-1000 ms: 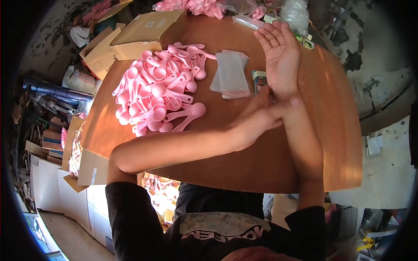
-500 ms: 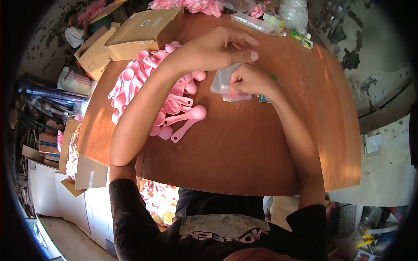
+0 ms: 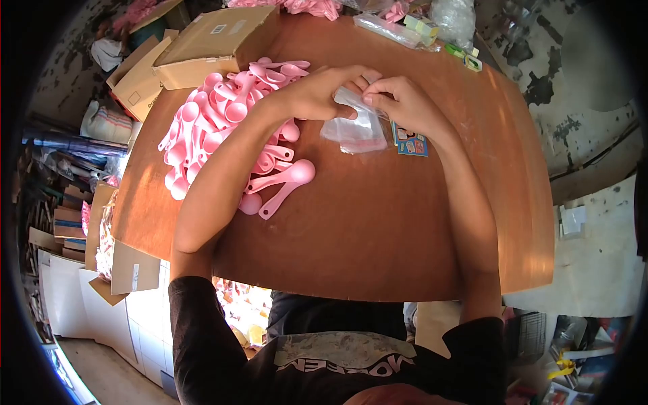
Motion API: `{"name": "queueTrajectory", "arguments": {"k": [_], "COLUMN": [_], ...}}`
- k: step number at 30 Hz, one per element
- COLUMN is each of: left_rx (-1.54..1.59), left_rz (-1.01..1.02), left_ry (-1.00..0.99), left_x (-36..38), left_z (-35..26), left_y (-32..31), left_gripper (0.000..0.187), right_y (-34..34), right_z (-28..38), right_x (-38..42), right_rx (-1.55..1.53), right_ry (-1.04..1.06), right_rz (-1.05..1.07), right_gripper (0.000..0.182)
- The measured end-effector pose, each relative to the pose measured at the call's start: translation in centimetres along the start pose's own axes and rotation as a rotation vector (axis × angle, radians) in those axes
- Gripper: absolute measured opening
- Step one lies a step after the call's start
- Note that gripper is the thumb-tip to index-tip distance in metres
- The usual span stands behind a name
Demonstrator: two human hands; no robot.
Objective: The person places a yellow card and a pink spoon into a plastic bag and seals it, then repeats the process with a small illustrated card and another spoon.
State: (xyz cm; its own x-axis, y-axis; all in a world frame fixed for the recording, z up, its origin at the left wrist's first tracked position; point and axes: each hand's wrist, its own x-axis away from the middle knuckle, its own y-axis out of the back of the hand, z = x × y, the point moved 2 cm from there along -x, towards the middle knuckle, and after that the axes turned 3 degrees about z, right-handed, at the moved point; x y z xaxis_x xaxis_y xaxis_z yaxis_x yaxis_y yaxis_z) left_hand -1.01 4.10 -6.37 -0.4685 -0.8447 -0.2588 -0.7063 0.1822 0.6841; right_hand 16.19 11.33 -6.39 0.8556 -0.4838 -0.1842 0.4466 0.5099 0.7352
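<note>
Clear plastic bags [image 3: 364, 132] lie at the far middle of the table, one with its top end lifted. My left hand [image 3: 329, 93] is closed on the upper left part of that bag, the thumb on its near side. My right hand [image 3: 403, 102] pinches the top edge of the same bag, its fingertips close to those of my left hand. Blue printed cards [image 3: 412, 143] lie just under my right wrist, partly hidden. A heap of pink measuring spoons [image 3: 214, 111] spreads to the left, partly behind my left forearm.
A closed cardboard box [image 3: 214, 46] stands at the back left beside an open carton [image 3: 140, 84]. Green-handled scissors [image 3: 464, 58] and plastic packaging [image 3: 395, 32] lie at the back right. The table's near edge [image 3: 351, 297] runs before my body.
My left hand has come down onto the bag from above it. My right hand has moved up from the bags' lower part to the top edge, uncovering more of the blue cards.
</note>
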Motion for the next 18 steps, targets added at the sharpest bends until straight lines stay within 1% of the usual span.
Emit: {"name": "queueTrajectory", "arguments": {"k": [1, 2, 4, 6, 8, 9, 11, 12, 14, 15, 17, 18], "left_rx": [0.027, 0.029, 0.008, 0.019, 0.062, 0.059, 0.123, 0.121, 0.238, 0.240, 0.294, 0.296], "left_rz": [-0.059, -0.059, -0.067, -0.039, -0.090, -0.094, -0.224, -0.227, -0.287, -0.288, -0.057, -0.055], "left_ry": [-0.035, -0.035, -0.082, -0.071, 0.028, 0.026, -0.156, -0.158, -0.065, -0.065, 0.222, 0.221], "left_x": [0.3, 0.4, 0.1, -0.1, 0.0, 0.0, 0.3, 0.4, 0.7, 0.7, 0.6, 0.5], "left_z": [0.1, 0.4, 1.6, 2.4, 2.5, 2.4, 1.9, 1.7, 1.6, 1.7, 2.4, 3.0], "left_y": [-0.1, -0.2, 0.0, 0.2, 0.3, 0.2, -0.2, -0.3, -0.4, -0.2, -0.1, 0.1], "left_gripper": [0.060, 0.060, 0.054, 0.054, 0.050, 0.050, 0.048, 0.048, 0.047, 0.047, 0.058, 0.058], "right_y": [0.1, 0.2, 0.2, 0.2, 0.3, 0.4, 0.5, 0.6, 0.5, 0.5, 0.5, 0.6], "right_z": [0.1, 0.2, -0.2, -0.2, 0.1, 0.3, 0.6, 0.5, 0.1, 0.1, 0.1, -0.1], "right_x": [0.0, 0.0, -0.1, 0.0, 0.0, 0.1, 0.1, 0.1, 0.1, 0.2, 0.2, 0.1], "right_rx": [0.020, 0.041, 0.052, 0.066, 0.083, 0.086, 0.086, 0.090, 0.028, 0.028, 0.035, 0.035], "right_ry": [0.019, 0.040, 0.036, 0.034, 0.006, 0.010, 0.051, 0.054, 0.079, 0.078, 0.078, 0.075], "right_rz": [-0.033, -0.066, -0.064, -0.063, -0.075, -0.075, -0.104, -0.104, -0.100, -0.098, -0.085, -0.086], "right_gripper": [0.019, 0.018, 0.018, 0.018, 0.018, 0.018, 0.016, 0.016, 0.016, 0.016, 0.016, 0.016]}}
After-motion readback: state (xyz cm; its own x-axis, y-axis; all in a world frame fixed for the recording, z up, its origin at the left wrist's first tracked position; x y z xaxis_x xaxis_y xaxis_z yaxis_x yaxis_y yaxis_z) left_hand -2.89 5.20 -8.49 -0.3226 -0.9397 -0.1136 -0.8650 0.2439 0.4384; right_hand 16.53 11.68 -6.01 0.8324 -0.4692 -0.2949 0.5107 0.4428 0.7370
